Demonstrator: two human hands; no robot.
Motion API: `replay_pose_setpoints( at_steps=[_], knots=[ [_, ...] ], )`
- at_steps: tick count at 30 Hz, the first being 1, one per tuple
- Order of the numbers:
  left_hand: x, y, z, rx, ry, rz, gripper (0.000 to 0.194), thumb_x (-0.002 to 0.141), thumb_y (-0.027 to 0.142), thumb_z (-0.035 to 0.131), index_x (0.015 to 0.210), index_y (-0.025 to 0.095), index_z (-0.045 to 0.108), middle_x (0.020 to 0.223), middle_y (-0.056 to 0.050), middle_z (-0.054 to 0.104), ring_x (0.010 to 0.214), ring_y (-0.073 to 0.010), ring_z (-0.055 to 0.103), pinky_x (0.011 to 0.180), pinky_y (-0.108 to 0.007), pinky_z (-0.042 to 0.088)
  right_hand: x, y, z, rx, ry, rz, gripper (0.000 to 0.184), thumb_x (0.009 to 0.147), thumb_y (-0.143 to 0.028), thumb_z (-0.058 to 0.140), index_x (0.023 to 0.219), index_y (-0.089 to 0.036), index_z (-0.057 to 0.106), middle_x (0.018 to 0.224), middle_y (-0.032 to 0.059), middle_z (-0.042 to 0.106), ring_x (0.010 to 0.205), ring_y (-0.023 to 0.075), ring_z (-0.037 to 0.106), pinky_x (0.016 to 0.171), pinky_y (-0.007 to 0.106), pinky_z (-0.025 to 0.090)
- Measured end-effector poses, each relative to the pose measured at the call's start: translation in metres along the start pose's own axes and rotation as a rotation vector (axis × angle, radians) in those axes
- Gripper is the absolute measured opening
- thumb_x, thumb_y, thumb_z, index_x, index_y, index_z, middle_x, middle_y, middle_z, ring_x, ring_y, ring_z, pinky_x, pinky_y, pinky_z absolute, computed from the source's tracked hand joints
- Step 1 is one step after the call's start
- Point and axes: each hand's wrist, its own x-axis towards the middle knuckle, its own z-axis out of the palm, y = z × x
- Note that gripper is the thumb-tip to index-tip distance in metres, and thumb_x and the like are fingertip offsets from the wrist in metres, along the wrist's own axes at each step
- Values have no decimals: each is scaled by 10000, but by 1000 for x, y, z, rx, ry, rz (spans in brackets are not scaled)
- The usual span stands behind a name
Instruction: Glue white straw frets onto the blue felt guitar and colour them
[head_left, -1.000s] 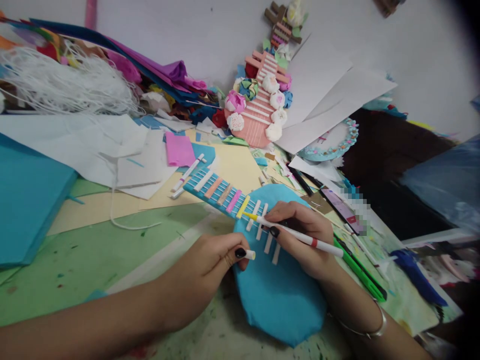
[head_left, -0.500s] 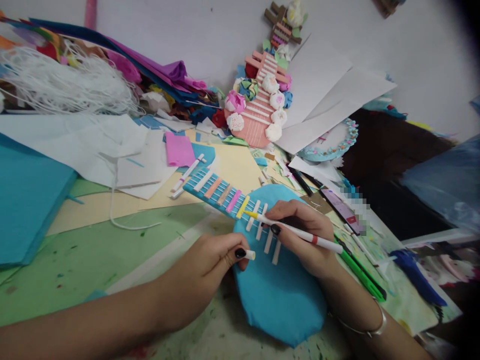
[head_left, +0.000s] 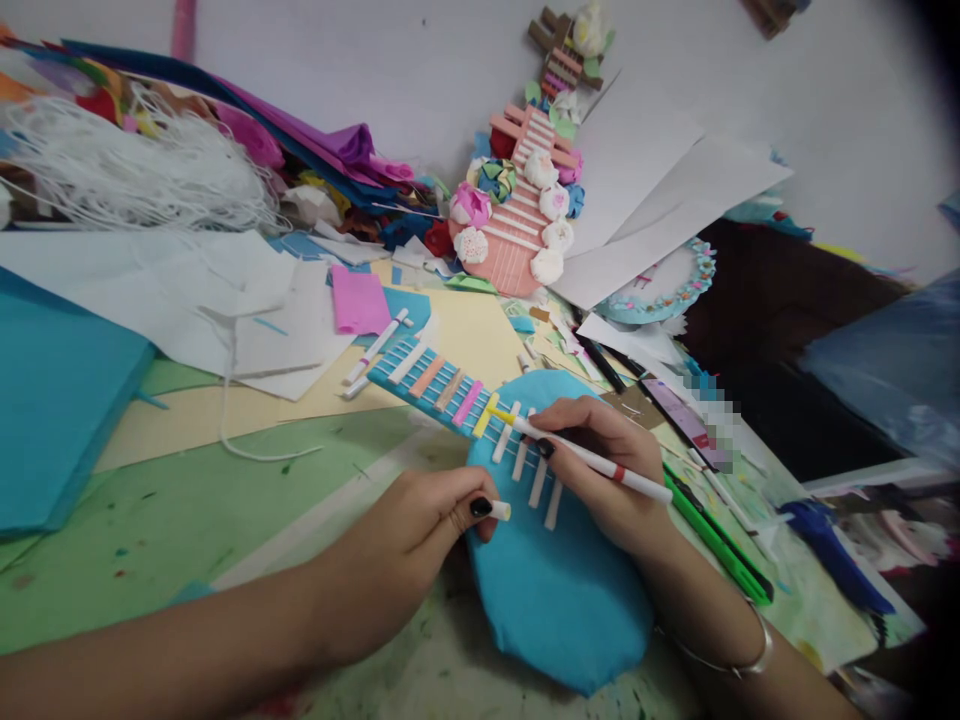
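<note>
My right hand [head_left: 607, 465] grips a white felt-tip marker [head_left: 574, 455] with a red band. Its yellow tip touches a yellow strip [head_left: 485, 416] on a blue guitar-shaped craft [head_left: 555, 600]. White strings run along the craft's neck, crossed by white, orange, brown and pink strips [head_left: 468, 402]; several white strips [head_left: 519, 455] lie on the body. Between thumb and fingers, my left hand [head_left: 435, 515] pinches a small white marker cap [head_left: 500, 510], close to the body's left edge.
Behind stands a pink guitar-shaped craft [head_left: 510, 225] with paper flowers. A white string tangle [head_left: 142, 165] lies at back left, above a blue sheet stack [head_left: 67, 400]. Two markers [head_left: 375, 350] rest beyond the neck. A green cutter [head_left: 716, 540], phone [head_left: 686, 420] and blue-handled tool [head_left: 836, 555] lie right.
My right hand has shifted slightly left, and the marker's tip has moved up along the yellow strip. My left hand stays in place with the cap.
</note>
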Motion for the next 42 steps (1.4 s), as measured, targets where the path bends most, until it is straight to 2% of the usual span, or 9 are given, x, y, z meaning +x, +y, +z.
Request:
replay_pose_setpoints(
  at_steps=[2, 7, 12, 17, 31, 37, 42],
  knots=[
    [0, 0, 0, 10, -3, 1, 344, 978, 399, 315, 784, 207, 523, 711, 24, 554, 687, -146, 513, 652, -298, 352, 0, 1, 0, -23, 41, 12, 155, 824, -132, 605, 928, -229, 666, 807, 10, 694, 665, 124, 621, 551, 227, 454],
    [-2, 1, 0, 17, -7, -5, 359, 979, 398, 304, 767, 204, 519, 695, 22, 539, 676, -149, 506, 637, -299, 340, -1, 1, -1, -28, 32, -22, 157, 817, -139, 605, 930, -223, 673, 847, 18, 713, 690, 134, 639, 589, 242, 487],
    [0, 2, -1, 16, -13, -1, 345, 982, 383, 305, 784, 203, 525, 711, 18, 551, 688, -150, 509, 653, -298, 348, 0, 1, -1, -81, 145, 90, 94, 835, -199, 622, 913, -208, 674, 787, 29, 701, 642, 142, 616, 514, 244, 449],
    [1, 3, -1, 17, -13, -5, 344, 975, 377, 305, 771, 203, 520, 704, 15, 554, 679, -152, 511, 650, -300, 353, 1, 1, -1, -57, 89, 71, 93, 817, -202, 632, 897, -205, 681, 764, 31, 693, 645, 149, 616, 512, 249, 446],
    [-1, 3, 0, 21, -15, 10, 336, 972, 371, 309, 773, 201, 520, 716, 12, 564, 691, -154, 523, 656, -297, 361, 3, 0, 0, -42, 152, 89, 78, 823, -234, 627, 877, -199, 671, 731, 25, 685, 595, 138, 591, 495, 244, 444],
    [0, 3, -1, 38, -14, 14, 335, 973, 370, 299, 774, 203, 511, 718, 11, 563, 686, -152, 515, 652, -298, 360, 2, 1, -1, -42, 90, 49, 93, 807, -187, 632, 884, -209, 679, 756, 24, 699, 622, 140, 611, 518, 249, 458],
    [-1, 4, 0, 34, -8, 20, 340, 969, 374, 300, 764, 204, 511, 698, 13, 554, 674, -152, 516, 646, -299, 363, 1, 1, -3, -41, 98, 68, 91, 806, -197, 636, 882, -204, 684, 758, 30, 701, 633, 148, 619, 508, 250, 456]
  ],
)
